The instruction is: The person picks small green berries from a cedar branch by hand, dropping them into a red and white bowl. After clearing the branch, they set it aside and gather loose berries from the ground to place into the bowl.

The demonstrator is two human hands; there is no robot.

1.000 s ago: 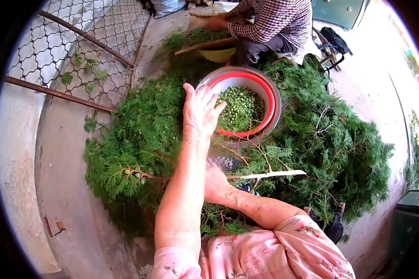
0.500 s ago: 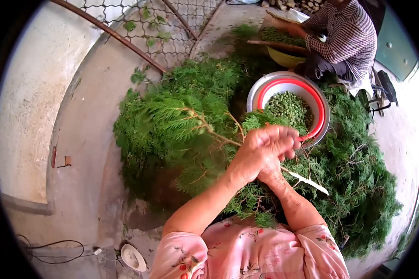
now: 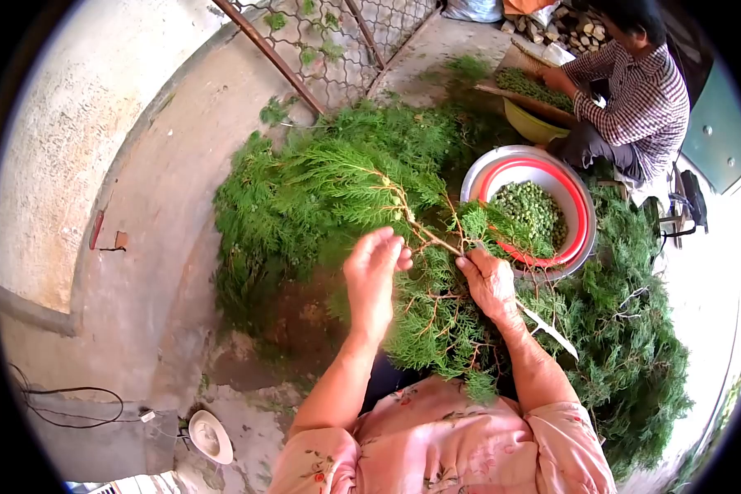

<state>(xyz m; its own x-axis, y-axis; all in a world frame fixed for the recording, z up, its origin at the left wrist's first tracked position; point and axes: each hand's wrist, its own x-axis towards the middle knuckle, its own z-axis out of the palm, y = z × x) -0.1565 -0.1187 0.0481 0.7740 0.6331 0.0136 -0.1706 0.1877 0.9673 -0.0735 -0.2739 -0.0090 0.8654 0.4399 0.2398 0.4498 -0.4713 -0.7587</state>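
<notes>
My right hand (image 3: 490,284) is closed round the stem of a cut conifer branch (image 3: 436,241). Its feathery green sprays (image 3: 346,177) point up and to the left, and its peeled white end shows below the hand. Just left of the stem, my left hand (image 3: 374,276) has its fingers loosely curled and apart, with nothing visible in them. Beyond my right hand stands a red-rimmed bowl (image 3: 583,202) inside a wider metal basin (image 3: 475,174). Small green seed cones (image 3: 528,212) lie in the bowl.
Piles of cut greenery (image 3: 634,329) surround me on both sides. At the upper right a person in a checked shirt (image 3: 646,103) sits by a woven tray (image 3: 543,107) over a yellow basin (image 3: 531,123). A wire mesh panel (image 3: 346,53) stands at the back; a white hat-like object (image 3: 211,436) lies lower left.
My left hand has moved from beside the bowl's rim, across my right hand, to the left of the branch. My right hand still grips the stem. The view has shifted slightly.
</notes>
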